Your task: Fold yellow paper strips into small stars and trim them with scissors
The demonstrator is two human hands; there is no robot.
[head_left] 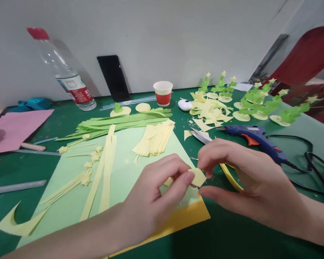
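My left hand (162,190) pinches a small pale-yellow folded paper piece (198,177), flat and roughly pentagon-shaped, between thumb and index finger. Just right of it, my right hand (248,183) has thumb and fingers apart around the paper's edge; whether a fingertip touches it I cannot tell. Below both lies a light green sheet (126,172) over an orange sheet (178,223). On the green sheet are long yellow strips (105,172), a stack of short yellow strips (154,138) and small folded paper stars (85,179). Scissors (201,136) with yellow handles are partly hidden behind my right hand.
A blue glue gun (255,138) with a black cord lies at right. Farther back are paper scraps (212,111), green spiral paper trees (255,100), a paper cup (162,94), green strips (118,122), a phone (113,77) and a bottle (72,86). Pink paper (18,127) lies left.
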